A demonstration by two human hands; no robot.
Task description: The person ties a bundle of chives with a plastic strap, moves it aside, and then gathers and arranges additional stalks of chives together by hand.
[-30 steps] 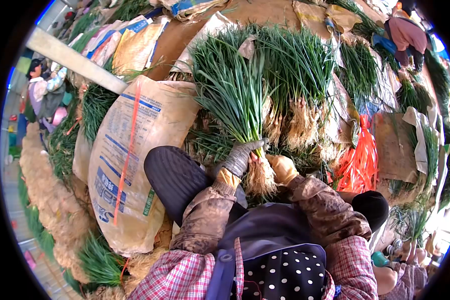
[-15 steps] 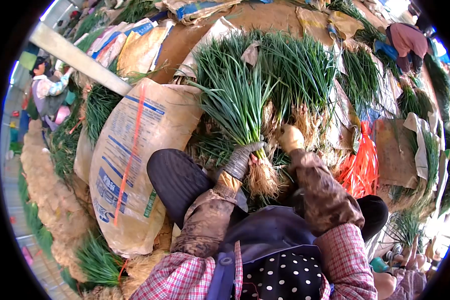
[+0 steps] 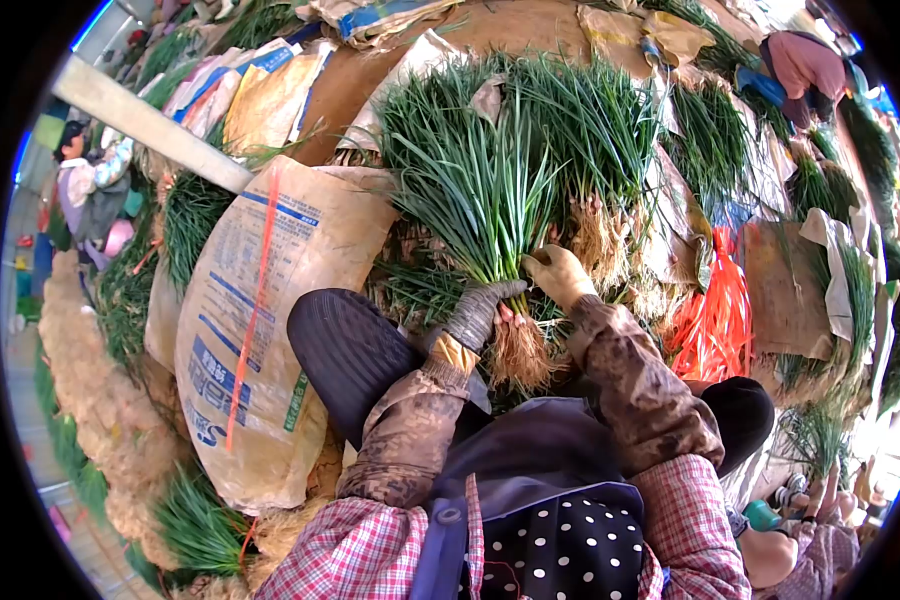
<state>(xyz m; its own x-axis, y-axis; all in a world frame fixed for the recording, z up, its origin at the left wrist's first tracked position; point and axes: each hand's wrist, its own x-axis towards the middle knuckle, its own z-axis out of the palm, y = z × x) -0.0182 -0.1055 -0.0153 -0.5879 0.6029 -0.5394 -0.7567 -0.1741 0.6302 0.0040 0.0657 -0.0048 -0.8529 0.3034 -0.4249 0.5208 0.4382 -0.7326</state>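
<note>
My left hand (image 3: 482, 310), in a dark grey glove, is wrapped round a bunch of spring onions (image 3: 495, 235) just above the bulbs. The long green leaves fan out away from me. Below my grip hang pinkish bulbs and a tangle of pale brown roots (image 3: 520, 358). My right hand (image 3: 558, 276), in a cream glove, is closed at the right side of this bunch, its fingertips against the stems. Beyond it lies a larger heap of spring onions (image 3: 595, 130), roots (image 3: 602, 240) towards me. Loose green leaves (image 3: 425, 290) lie under the bunch.
A large printed sack (image 3: 260, 330) lies at my left. Orange-red plastic strips (image 3: 715, 315) hang in a bundle on the right, beside a brown sack (image 3: 785, 290). A pale beam (image 3: 150, 125) crosses the upper left. Other people (image 3: 95, 190) (image 3: 808, 70) work at both sides.
My right hand has moved left from beside the heap's roots to the stems of the held bunch. My left hand keeps its grip. The whole view has shifted slightly.
</note>
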